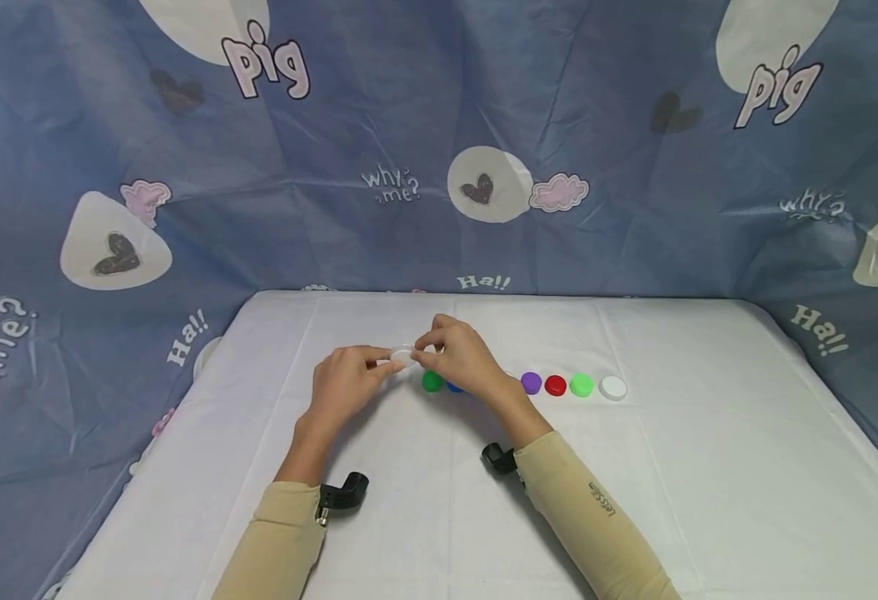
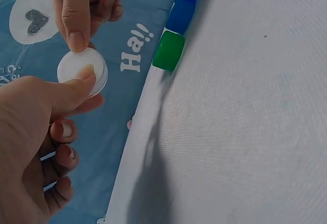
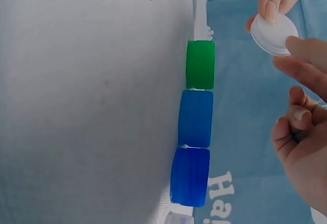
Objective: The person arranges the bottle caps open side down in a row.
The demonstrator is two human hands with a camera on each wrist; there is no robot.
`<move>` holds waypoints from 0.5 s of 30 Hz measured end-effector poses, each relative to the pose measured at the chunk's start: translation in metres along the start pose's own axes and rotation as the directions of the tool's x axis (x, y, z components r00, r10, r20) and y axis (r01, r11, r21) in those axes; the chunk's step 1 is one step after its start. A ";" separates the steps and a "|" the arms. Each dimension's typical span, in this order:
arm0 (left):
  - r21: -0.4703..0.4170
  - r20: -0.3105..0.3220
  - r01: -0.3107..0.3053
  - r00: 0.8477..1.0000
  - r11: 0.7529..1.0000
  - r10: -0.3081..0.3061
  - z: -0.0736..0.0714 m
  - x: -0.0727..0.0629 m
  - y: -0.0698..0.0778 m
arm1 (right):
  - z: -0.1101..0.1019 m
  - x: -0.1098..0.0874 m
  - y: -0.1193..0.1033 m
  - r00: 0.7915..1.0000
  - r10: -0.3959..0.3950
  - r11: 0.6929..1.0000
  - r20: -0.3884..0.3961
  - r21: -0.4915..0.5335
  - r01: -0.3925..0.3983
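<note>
A round white cap (image 1: pixel 401 357) with a ridged rim is held up above the table, between both hands. My left hand (image 1: pixel 345 382) pinches its left side, the thumb lying across its flat face in the left wrist view. From the other side my right hand (image 1: pixel 469 357) pinches the cap's edge between thumb and finger. Just below the hands, a green cap (image 3: pixel 201 64), a blue cap (image 3: pixel 195 118) and a darker blue cap (image 3: pixel 190 177) stand in a line. My right hand and wrist hide part of that line in the head view.
To the right the row goes on with a purple cap (image 1: pixel 531 383), a red cap (image 1: pixel 555 385), a light green cap (image 1: pixel 581 385) and a larger white cap (image 1: pixel 613 387). A white cloth (image 1: pixel 709 467) covers the table; a blue printed curtain (image 1: pixel 409 100) hangs behind it.
</note>
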State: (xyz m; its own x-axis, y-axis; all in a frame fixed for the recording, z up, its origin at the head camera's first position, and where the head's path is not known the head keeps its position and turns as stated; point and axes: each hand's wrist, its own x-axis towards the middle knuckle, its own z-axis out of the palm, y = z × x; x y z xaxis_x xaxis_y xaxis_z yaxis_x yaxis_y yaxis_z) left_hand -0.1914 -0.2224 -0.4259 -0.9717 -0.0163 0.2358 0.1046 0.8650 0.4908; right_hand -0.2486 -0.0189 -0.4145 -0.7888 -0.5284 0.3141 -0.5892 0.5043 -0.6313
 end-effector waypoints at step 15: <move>0.188 -0.145 -0.219 0.958 0.957 0.248 0.002 0.002 0.003 | -0.008 0.002 0.010 0.984 0.171 0.955 0.058 0.236 -0.180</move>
State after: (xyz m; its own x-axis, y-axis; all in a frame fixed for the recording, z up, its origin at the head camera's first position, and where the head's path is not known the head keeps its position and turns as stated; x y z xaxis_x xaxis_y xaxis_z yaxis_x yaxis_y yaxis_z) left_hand -0.1936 -0.2189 -0.4257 -0.8740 0.1258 0.4693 0.2730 0.9261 0.2602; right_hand -0.2570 -0.0097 -0.4144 -0.8662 -0.4735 0.1598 -0.3796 0.4152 -0.8267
